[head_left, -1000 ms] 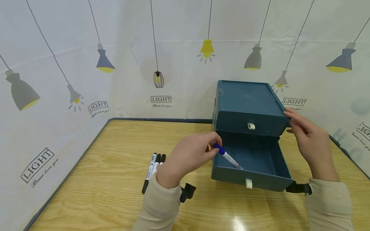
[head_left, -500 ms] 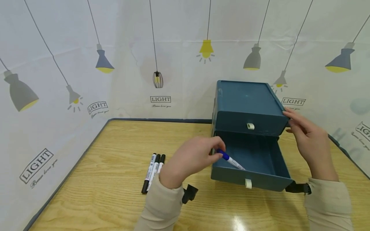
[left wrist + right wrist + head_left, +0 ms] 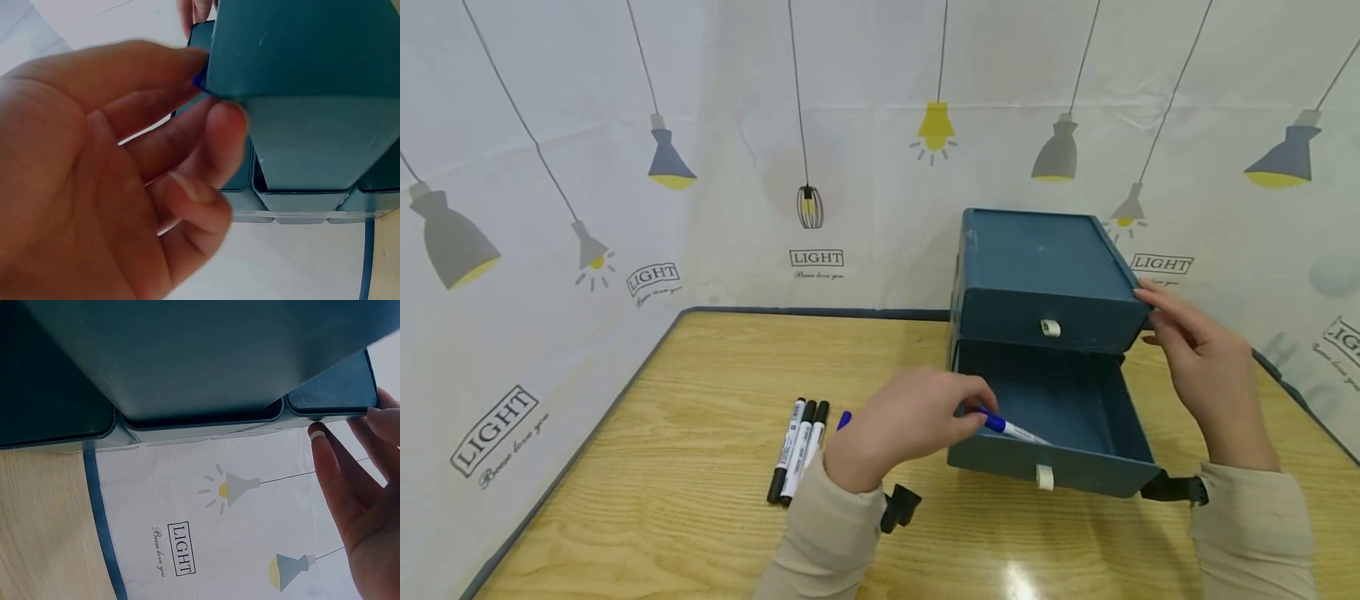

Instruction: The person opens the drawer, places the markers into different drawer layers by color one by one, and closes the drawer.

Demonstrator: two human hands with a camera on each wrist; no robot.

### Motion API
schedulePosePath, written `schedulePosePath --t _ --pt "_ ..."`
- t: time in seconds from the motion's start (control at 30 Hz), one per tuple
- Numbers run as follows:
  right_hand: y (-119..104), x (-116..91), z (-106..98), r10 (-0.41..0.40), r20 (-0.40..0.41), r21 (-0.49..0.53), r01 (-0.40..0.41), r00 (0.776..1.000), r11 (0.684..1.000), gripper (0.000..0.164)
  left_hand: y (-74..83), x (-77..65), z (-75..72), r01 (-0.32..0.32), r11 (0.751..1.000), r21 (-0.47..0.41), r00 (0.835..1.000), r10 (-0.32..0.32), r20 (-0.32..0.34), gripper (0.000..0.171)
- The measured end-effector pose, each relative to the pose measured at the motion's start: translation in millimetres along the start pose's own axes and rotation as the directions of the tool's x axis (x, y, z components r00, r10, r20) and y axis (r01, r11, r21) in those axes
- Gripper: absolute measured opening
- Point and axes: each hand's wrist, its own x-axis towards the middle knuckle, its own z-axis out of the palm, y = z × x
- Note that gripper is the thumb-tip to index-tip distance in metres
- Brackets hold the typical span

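Note:
My left hand (image 3: 917, 421) pinches a blue-capped marker (image 3: 1026, 433) by its cap end, over the left part of the pulled-out lower drawer (image 3: 1097, 479). The marker's white barrel slants down into the drawer toward its front wall. In the left wrist view the fingers hide nearly all of the marker; only a bit of blue cap (image 3: 200, 80) shows beside the drawer. My right hand (image 3: 1213, 379) rests with its fingertips at the right upper edge of the blue drawer unit (image 3: 1045, 250). Its fingers are fairly straight. The upper drawer (image 3: 1007, 321) is closed.
Several black-capped markers (image 3: 797, 450) lie side by side on the wooden table (image 3: 662, 467), left of my left hand. Another blue cap (image 3: 845, 419) peeks out behind that wrist. A lamp-patterned cloth (image 3: 880, 192) hangs behind the table.
My left hand has moved right and down with the blue-capped marker, which now lies lower and flatter in the drawer. A second blue cap has come into view. My right hand stays put.

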Motion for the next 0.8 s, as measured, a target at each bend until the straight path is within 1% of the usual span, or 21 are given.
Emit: schedulePosePath --t 0.13,0.27,0.43,0.5,0.67,0.8 --pt "-1.3 -0.1 -0.2 -0.004 0.000 0.002 0.004 1.000 1.000 0.035 -1.1 0.8 2.1 0.029 0.999 -0.028 0.998 -0.028 0.054 0.018" --pt "-1.6 -0.6 -0.2 0.000 0.001 0.000 0.000 1.000 1.000 0.035 -1.8 1.0 3.1 0.043 0.998 -0.036 0.996 -0.040 0.079 0.018" --pt "-0.2 -0.7 0.2 0.005 0.004 0.005 -0.005 1.000 1.000 0.035 -0.4 -0.1 2.9 0.069 0.996 -0.065 0.990 -0.060 0.128 0.022" --pt "-0.1 -0.6 0.2 0.005 0.000 0.009 -0.005 1.000 1.000 0.035 0.2 -0.1 3.1 0.069 0.996 -0.055 0.988 -0.060 0.143 0.023" --pt "-0.9 -0.4 0.0 0.006 0.000 0.017 -0.006 1.000 1.000 0.035 0.3 0.7 4.0 0.040 0.999 -0.026 0.990 -0.036 0.137 0.024" --pt "-1.7 -0.5 0.6 0.007 0.004 0.017 -0.007 1.000 1.000 0.035 0.2 0.8 4.9 0.037 0.999 -0.023 0.991 -0.034 0.132 0.025"
